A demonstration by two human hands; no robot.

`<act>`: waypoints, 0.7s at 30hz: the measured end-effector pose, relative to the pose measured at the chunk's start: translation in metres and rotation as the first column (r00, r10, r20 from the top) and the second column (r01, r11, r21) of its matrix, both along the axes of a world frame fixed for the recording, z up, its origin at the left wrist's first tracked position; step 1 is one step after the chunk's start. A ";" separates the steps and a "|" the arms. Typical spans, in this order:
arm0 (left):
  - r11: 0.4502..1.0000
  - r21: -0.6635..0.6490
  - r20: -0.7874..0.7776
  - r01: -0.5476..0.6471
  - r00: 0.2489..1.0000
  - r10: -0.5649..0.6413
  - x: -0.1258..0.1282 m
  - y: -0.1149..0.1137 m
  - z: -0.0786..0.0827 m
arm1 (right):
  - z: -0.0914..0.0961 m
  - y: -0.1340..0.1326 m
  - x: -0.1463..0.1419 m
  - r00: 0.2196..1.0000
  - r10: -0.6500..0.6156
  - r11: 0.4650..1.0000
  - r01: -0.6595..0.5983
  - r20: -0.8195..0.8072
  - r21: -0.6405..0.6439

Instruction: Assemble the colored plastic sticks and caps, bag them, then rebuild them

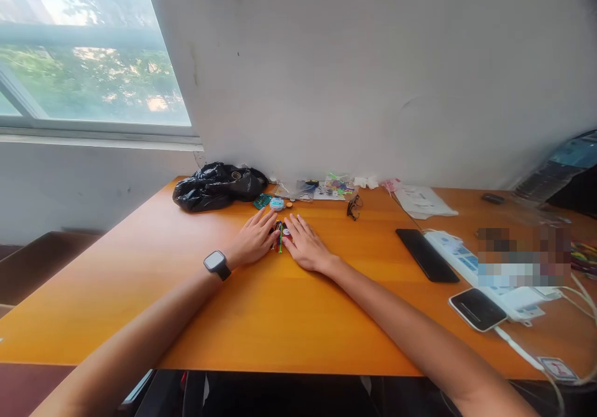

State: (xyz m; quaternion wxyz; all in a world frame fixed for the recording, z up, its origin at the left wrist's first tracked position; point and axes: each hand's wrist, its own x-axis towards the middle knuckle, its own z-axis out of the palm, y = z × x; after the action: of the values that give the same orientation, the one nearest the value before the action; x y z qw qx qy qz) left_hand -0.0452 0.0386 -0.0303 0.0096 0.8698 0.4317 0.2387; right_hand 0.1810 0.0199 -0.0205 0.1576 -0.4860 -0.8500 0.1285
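My left hand (252,240) lies flat on the wooden table (261,324), fingers stretched forward, with a smartwatch (217,263) on that wrist. Mirroring it, my right hand (308,246) also rests flat with its fingers extended. Between the two thumbs is a small cluster of colourful pieces (280,238), with green, blue and red parts; its exact kind is too small to make out. Both thumbs are right beside it, and the hands partly cover it. Just beyond the fingertips sit a light blue and white round object (277,204) and a green circuit board (262,201).
A black plastic bag (219,187) stands at the back left. Along the wall lie small plastic packets (338,185) and eyeglasses (354,207). To the right are a black tablet-like slab (426,255), a white power strip (466,265) and a white-edged device (478,309) with cables.
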 end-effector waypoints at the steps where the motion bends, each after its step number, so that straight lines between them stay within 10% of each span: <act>1: 1.000 0.000 -0.012 -0.002 1.000 0.002 0.000 0.001 -0.003 | -0.002 0.001 -0.001 1.000 -0.002 1.000 0.002 -0.008 -0.003; 21: 0.987 0.076 -0.065 0.140 0.989 -0.135 0.001 0.025 -0.009 | -0.022 0.023 -0.016 0.998 0.009 0.997 -0.005 -0.060 0.072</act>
State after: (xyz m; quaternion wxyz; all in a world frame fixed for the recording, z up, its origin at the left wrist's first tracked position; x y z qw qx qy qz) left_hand -0.0444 0.0634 -0.0390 -0.0216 0.9040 0.3608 0.2284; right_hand 0.1649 0.0425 -0.0430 0.2001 -0.4729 -0.8506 0.1130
